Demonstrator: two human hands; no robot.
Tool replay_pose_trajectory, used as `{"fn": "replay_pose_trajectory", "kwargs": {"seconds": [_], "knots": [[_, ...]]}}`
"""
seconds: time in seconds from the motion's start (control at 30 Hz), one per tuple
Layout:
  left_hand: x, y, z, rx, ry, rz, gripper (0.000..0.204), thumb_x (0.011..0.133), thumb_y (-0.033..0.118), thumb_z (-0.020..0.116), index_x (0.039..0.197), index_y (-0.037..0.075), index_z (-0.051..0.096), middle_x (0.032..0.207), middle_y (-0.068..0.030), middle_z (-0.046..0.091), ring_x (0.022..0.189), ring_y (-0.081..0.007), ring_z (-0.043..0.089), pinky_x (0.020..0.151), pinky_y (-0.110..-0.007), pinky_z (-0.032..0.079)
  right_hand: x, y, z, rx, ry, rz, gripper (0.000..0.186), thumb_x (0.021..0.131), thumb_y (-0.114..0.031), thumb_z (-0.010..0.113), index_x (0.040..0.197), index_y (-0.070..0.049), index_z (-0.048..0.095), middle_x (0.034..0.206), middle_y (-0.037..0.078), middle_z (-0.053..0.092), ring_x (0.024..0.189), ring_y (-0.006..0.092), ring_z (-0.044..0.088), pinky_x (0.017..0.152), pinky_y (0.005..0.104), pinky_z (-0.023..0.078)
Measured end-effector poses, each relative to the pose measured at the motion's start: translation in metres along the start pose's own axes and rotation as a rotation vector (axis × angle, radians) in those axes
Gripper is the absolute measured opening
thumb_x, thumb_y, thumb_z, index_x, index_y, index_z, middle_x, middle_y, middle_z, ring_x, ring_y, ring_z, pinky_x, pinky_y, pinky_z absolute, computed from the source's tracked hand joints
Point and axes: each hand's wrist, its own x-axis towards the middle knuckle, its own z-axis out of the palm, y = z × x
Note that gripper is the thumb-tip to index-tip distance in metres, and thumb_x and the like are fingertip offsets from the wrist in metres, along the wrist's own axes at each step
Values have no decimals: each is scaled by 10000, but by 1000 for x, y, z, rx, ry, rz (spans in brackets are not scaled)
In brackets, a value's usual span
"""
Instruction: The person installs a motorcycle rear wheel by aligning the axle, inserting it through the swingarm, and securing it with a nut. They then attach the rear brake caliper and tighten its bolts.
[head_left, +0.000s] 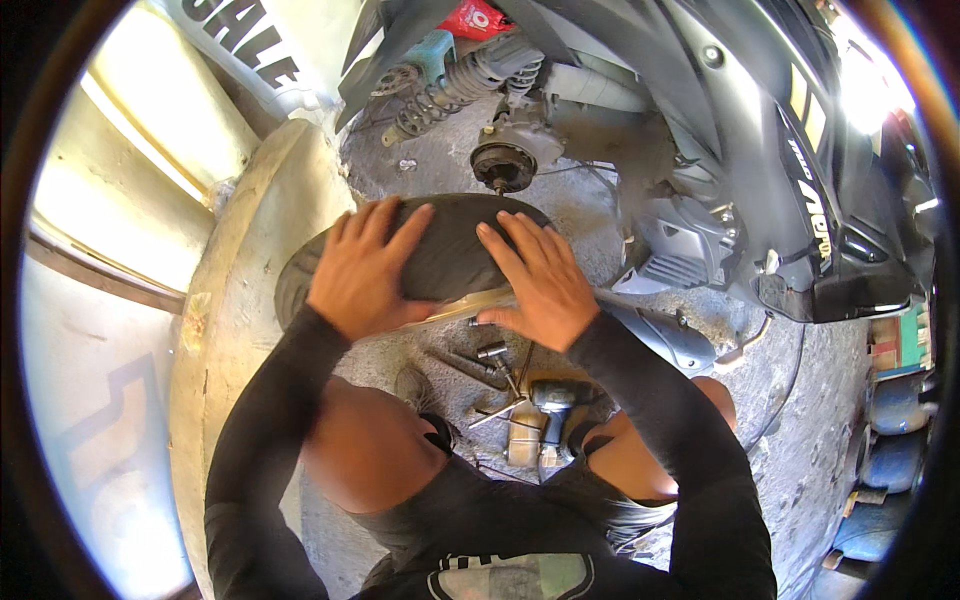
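A black tyre (455,235) stands upright between my knees, its rounded tread facing up. Along its near side runs a gold-coloured edge, probably the wheel rim (472,303). My left hand (370,265) lies on the tyre's left part, fingers spread over the tread and thumb toward the gold edge. On the right part rests my right hand (540,280), also with fingers apart and its thumb low on the near side. Just beyond the tyre is a round, dark hub (503,165) with a shaft sticking out toward me. My hands and the tyre hide the wheel's lower part.
A black motorcycle body (740,130) fills the upper right, with a silencer (665,337) low beside my right forearm. Behind the hub lies a coil-spring shock absorber (450,92). An impact wrench (553,398) and socket tools (497,352) lie between my legs. A concrete ledge (225,290) borders the left.
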Motion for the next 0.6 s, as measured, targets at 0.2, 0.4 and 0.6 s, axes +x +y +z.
{"fn": "replay_pose_trajectory", "kwargs": {"seconds": [0.2, 0.4, 0.6], "knots": [[54, 23, 5, -173, -2, 28, 920, 671, 613, 730, 1379, 100, 446, 1418, -248, 388, 1307, -430, 376, 1072, -535, 297, -1, 77, 13, -101, -29, 132, 1000, 682, -357, 797, 1490, -150, 246, 1462, 163, 356, 1326, 353, 376, 1068, 493, 324], [17, -4, 10, -64, -88, -190, 1104, 587, 682, 747, 1433, 80, 373, 1434, -266, 360, 1332, -416, 357, 1091, -536, 278, -10, 130, 16, -43, -50, 291, 1008, 724, -324, 779, 1516, -208, 168, 1513, 116, 313, 1356, 342, 352, 1029, 485, 385], [50, 15, 37, -168, 67, -224, 1085, 617, 634, 758, 1431, 43, 353, 1384, -231, 435, 1251, -404, 451, 1030, -464, 382, -26, 122, 47, 155, 235, 732, 693, 805, -247, 713, 1382, -115, 352, 1369, 198, 424, 1217, 390, 482, 940, 479, 456]]}}
